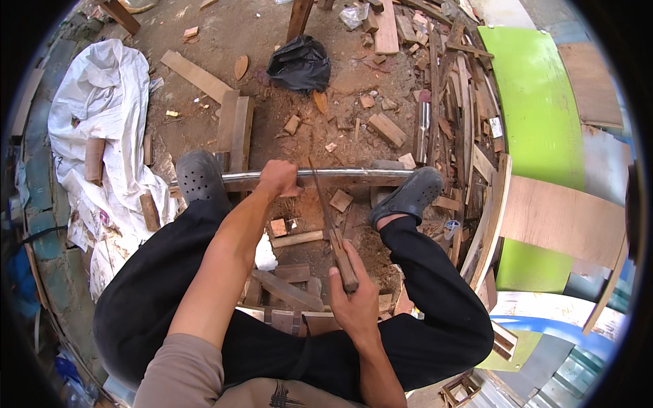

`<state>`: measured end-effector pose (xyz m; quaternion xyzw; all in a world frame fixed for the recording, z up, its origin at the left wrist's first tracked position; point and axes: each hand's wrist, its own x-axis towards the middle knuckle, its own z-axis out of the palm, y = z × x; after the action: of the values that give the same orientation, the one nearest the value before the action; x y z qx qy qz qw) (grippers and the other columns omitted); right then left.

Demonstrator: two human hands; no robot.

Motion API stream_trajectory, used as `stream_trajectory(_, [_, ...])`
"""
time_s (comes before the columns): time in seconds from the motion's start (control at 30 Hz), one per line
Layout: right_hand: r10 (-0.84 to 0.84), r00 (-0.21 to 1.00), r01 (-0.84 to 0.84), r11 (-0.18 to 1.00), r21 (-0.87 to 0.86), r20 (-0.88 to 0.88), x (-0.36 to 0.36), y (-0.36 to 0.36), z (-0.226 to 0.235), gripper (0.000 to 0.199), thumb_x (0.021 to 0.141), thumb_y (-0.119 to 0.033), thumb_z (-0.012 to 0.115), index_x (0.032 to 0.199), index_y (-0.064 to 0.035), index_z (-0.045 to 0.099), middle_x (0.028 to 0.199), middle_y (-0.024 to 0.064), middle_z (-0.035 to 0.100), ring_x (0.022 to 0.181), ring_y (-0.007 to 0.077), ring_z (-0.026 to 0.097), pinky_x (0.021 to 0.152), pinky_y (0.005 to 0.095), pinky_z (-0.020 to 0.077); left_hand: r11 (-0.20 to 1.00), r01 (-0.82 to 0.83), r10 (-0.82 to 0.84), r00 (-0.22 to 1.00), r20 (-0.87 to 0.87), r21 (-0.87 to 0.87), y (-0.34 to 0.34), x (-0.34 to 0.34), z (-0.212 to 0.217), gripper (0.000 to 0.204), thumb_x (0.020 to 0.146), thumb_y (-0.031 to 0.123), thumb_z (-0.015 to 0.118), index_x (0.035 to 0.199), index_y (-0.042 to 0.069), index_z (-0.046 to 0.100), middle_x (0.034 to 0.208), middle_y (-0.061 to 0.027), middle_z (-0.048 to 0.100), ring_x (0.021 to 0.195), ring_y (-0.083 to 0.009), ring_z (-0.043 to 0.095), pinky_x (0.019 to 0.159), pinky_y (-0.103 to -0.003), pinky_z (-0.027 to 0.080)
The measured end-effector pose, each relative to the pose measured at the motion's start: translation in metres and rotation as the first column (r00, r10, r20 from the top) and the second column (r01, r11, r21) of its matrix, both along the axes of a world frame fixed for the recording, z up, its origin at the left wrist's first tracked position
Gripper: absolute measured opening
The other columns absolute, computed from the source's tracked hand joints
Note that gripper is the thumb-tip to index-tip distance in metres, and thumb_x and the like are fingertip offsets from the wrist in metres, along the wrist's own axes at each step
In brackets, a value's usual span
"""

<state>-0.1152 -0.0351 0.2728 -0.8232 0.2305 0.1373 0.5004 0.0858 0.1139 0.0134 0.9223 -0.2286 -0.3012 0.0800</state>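
We have the bar lying across the ground between both shoes, pinned under the left clog and the right clog; left hand wraps it, fingers closed round the bar near its middle; right hand fingers closed on the wooden handle of the file, whose tip rests on the bar just right of the left hand.

Risks as we judge them:
- file tip sits just beside the left knuckles; a slip sideways on the smooth round bar would run it into that hand
- bar is held only by foot pressure and one hand; a hard push could roll or slide it, and the stroke skates off
- clogs are soft; file overshooting forward lands near the right foot
- ground is loose offcuts and sawdust; footing on the bar can shift mid-stroke
- handle looks worn; cannot tell how firmly the file seats in it
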Motion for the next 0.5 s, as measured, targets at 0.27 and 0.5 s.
stream_trajectory(0.27, [-0.039, 0.988, 0.043, 0.999, -0.022, 0.149, -0.029, 0.002, -0.002, 0.053, 0.095, -0.006, 0.062, 0.147, -0.0014, 0.052, 0.114, 0.0276, 0.072, 0.105, 0.0290, 0.074, 0.086, 0.0347, 0.0555, 0.999, -0.012, 0.012, 1.000, -0.004, -0.035, 0.001, -0.001, -0.009, 0.058, 0.068, 0.050, 0.080, 0.100, 0.003, 0.071, 0.092, -0.0211, 0.074, 0.093, -0.0376, 0.073, 0.083, -0.047, 0.057])
stream_trajectory(0.5, [-0.084, 0.995, 0.081, 0.996, 0.049, 0.060, -0.025, -0.006, -0.008, 0.052, 0.096, -0.003, 0.062, 0.147, -0.0001, 0.052, 0.128, 0.0205, 0.068, 0.110, 0.0178, 0.066, 0.093, 0.0292, 0.0512, 1.000, -0.006, 0.005, 1.000, -0.023, -0.003, -0.005, 0.002, 0.007, 0.054, 0.070, 0.048, 0.078, 0.101, 0.004, 0.075, 0.097, -0.0195, 0.076, 0.095, -0.0350, 0.073, 0.085, -0.044, 0.058])
